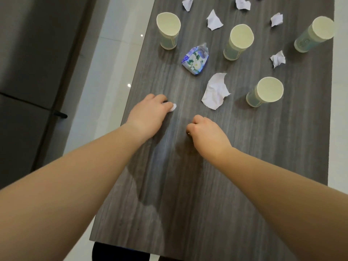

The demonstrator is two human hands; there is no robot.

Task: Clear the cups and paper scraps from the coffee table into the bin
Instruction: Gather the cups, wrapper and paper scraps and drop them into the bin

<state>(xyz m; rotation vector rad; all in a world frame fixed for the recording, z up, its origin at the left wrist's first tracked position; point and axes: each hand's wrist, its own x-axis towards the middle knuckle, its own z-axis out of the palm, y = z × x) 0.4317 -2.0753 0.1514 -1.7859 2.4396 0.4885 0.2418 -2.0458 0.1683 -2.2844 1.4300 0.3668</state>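
Several paper cups stand upright on the dark wood-grain coffee table [188,185]: one at the far left [168,31], one in the middle [238,42], one nearer on the right [265,92] and one at the far right edge [314,34]. White paper scraps lie among them, the largest [215,91] just beyond my hands. My left hand [148,115] rests on the table with its fingers curled round a small white scrap [173,107] that shows at its fingertips. My right hand [205,131] hovers with curled fingers, and nothing shows inside it.
A blue floral tissue packet [195,60] lies between the left cup and the big scrap. More crumpled scraps [214,20] [278,58] sit farther back. A dark cabinet [28,72] stands left of the table across a pale tiled floor. No bin is in view.
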